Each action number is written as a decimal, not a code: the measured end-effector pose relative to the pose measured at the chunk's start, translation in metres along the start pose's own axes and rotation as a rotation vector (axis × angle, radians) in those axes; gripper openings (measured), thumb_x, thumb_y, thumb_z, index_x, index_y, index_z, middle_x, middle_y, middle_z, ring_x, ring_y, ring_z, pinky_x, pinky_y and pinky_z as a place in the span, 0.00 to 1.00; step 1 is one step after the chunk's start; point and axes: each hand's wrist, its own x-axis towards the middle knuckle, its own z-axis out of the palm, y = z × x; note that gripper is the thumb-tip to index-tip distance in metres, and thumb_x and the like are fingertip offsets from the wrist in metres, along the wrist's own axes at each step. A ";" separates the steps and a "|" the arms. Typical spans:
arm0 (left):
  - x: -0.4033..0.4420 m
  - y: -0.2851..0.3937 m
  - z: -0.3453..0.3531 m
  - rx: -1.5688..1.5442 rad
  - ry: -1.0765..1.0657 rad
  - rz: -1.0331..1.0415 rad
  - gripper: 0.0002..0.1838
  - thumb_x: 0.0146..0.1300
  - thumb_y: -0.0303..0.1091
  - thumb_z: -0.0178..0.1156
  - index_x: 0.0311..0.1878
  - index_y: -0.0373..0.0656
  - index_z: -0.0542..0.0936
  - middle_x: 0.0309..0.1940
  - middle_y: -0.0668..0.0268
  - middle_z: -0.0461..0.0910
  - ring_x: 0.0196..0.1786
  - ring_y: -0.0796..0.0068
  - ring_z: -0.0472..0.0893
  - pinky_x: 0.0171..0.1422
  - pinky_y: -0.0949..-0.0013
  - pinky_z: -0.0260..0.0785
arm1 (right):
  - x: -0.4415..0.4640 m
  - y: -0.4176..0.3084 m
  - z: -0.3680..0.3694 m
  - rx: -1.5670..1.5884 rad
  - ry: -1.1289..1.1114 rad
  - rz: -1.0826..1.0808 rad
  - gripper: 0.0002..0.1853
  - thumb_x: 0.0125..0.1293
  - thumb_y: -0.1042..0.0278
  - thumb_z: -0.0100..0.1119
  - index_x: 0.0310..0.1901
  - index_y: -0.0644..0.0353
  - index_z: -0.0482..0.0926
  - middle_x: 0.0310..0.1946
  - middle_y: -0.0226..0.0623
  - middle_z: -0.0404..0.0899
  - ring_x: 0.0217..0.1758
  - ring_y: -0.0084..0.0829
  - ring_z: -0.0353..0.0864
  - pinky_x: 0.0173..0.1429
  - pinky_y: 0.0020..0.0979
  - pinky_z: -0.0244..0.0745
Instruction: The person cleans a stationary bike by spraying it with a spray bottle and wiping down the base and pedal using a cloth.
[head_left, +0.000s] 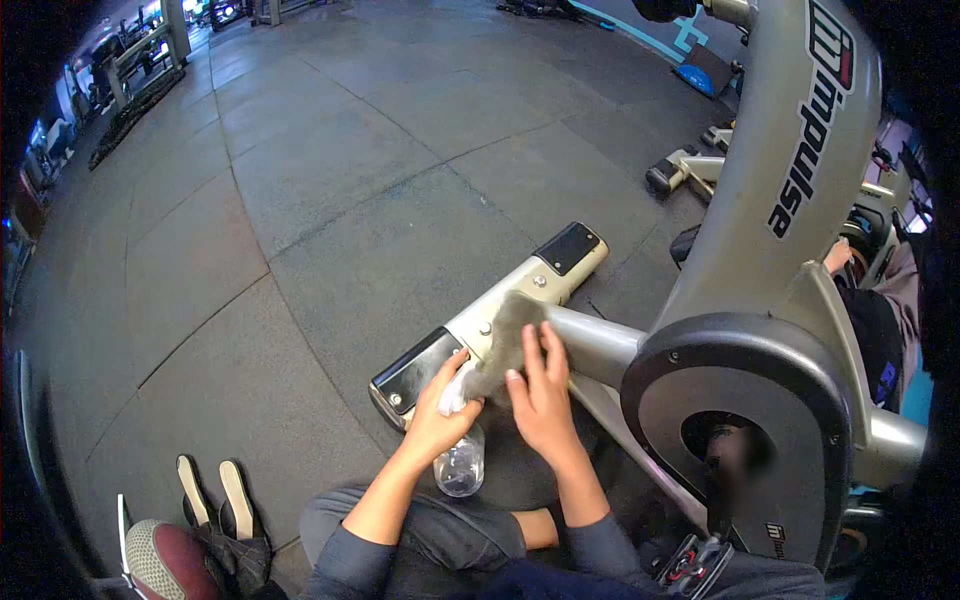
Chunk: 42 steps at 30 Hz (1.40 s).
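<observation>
In the head view, my left hand (pixel 440 420) is closed around the white spray head (pixel 457 390) of a clear spray bottle (pixel 461 468), which hangs below the palm. A grey-brown cloth (pixel 508 335), smeared by motion, is between my hands and in front of the bike's foot bar. My right hand (pixel 545 400) has its fingers stretched and apart against the cloth's right side; whether they pinch it I cannot tell. Behind the cloth lies the cream-coloured foot bar (pixel 512 287) with black end caps, joined to the exercise bike (pixel 790 160).
The bike's round flywheel cover (pixel 738 420) and pedal (pixel 693 565) stand close on my right. A pair of slippers (pixel 237 500) and a maroon-grey shoe toe (pixel 165 560) are at lower left. Another person's hand (pixel 838 257) shows beyond the bike. Dark mats (pixel 370 230) cover the floor.
</observation>
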 end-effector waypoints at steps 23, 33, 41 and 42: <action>-0.005 0.000 0.000 -0.148 -0.030 -0.006 0.40 0.57 0.26 0.63 0.75 0.44 0.61 0.38 0.63 0.80 0.43 0.73 0.82 0.51 0.68 0.74 | 0.086 0.059 0.113 -0.484 0.004 -0.382 0.22 0.68 0.55 0.52 0.54 0.63 0.80 0.59 0.45 0.79 0.69 0.39 0.71 0.73 0.42 0.57; -0.008 0.010 -0.009 -0.146 -0.102 -0.058 0.41 0.59 0.23 0.63 0.76 0.43 0.60 0.41 0.65 0.79 0.45 0.77 0.80 0.54 0.72 0.72 | 0.115 0.033 0.110 -0.497 -0.201 -0.149 0.21 0.68 0.48 0.49 0.49 0.51 0.86 0.51 0.38 0.83 0.64 0.38 0.72 0.71 0.47 0.54; -0.010 0.001 -0.012 0.015 -0.074 0.125 0.44 0.54 0.21 0.62 0.77 0.43 0.59 0.42 0.63 0.80 0.46 0.76 0.81 0.55 0.71 0.72 | 0.036 0.039 0.115 -0.468 0.020 -0.132 0.29 0.68 0.48 0.54 0.69 0.48 0.71 0.75 0.38 0.61 0.78 0.41 0.58 0.78 0.50 0.50; -0.014 0.008 -0.014 -0.022 -0.170 0.099 0.45 0.53 0.19 0.61 0.77 0.44 0.58 0.42 0.63 0.79 0.46 0.75 0.81 0.56 0.71 0.72 | 0.026 0.035 0.106 -0.418 -0.005 -0.090 0.30 0.69 0.47 0.53 0.71 0.47 0.69 0.76 0.38 0.59 0.79 0.42 0.56 0.78 0.51 0.49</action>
